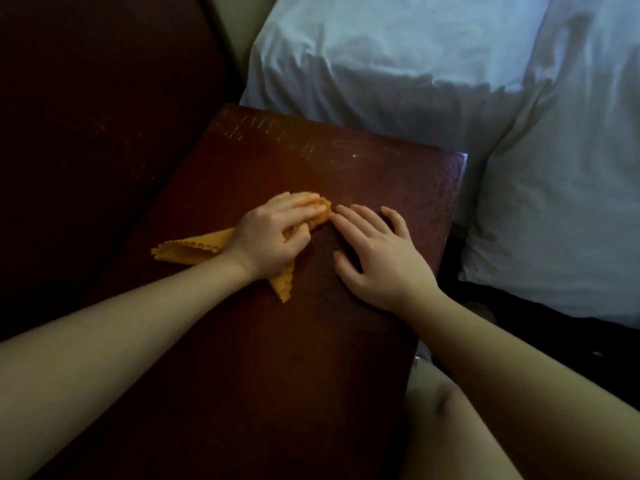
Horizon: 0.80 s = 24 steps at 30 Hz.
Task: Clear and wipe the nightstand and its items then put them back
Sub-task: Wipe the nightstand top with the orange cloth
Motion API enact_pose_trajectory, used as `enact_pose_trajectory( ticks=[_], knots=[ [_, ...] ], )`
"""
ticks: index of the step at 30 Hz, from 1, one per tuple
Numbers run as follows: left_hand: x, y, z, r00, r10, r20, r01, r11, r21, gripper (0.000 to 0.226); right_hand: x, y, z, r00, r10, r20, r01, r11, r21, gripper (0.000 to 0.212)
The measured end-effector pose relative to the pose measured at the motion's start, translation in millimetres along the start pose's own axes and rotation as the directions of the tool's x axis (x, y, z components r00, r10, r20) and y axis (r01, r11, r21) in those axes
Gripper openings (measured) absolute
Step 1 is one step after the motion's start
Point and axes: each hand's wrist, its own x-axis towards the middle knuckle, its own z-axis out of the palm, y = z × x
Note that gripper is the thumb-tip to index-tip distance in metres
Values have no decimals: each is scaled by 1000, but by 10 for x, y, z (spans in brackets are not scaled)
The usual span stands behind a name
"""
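Orange cloth is bunched under the left hand's fingers, which lie nearly straight on top and press it to the wood, with the thumb bent in beside the bunch. The left hand covers the cloth's middle. Its long axis runs from a scalloped tail at the left up to the bunched end on the right, which points at and nearly meets the right fingertips; a second tail sticks out below the wrist. The right hand lies flat, fingers spread, holding nothing. Both rest mid-top on the dark red-brown nightstand, with bare scuffed wood running to its far and right edges. White pillows butt against those edges; a dark panel borders the left.
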Motion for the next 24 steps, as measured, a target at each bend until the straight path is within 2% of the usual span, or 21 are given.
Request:
enact_pose_trajectory(
  ticks=[2, 4, 6, 9, 13, 18, 20, 24],
  knots=[
    [139, -50, 31, 979, -166, -118, 167, 986, -1, 41, -3, 10, 5, 1000, -1, -17, 1, 1000, 1, 56],
    [302, -101, 80, 891, -373, -260, 381, 924, -22, 39, -16, 7, 20, 1000, -1, -28, 2, 1000, 5, 56],
    [434, -95, 139, 836, -446, -320, 466, 884, -14, 39, -17, 6, 23, 1000, -6, -30, 6, 1000, 3, 55],
    [503, -5, 183, 850, -426, -309, 453, 891, 19, 41, -13, 12, 9, 1000, -13, -26, 12, 1000, -3, 55],
    [425, 67, 207, 957, -235, -168, 253, 963, 94, 41, -19, 4, 5, 1000, -12, -29, 12, 1000, -5, 55],
    [132, 24, 83, 996, -73, -55, 77, 994, 79, 42, -20, -4, 4, 1000, -14, -27, 14, 1000, -12, 55],
    [5, -72, 19, 994, -92, -54, 96, 992, 81, 46, -28, -6, 1, 1000, -10, -27, 10, 1000, -11, 55],
    [135, -219, 20, 955, -260, -142, 275, 956, 102, 44, -22, -12, -2, 1000, -13, -18, 12, 1000, -11, 55]
  ],
)
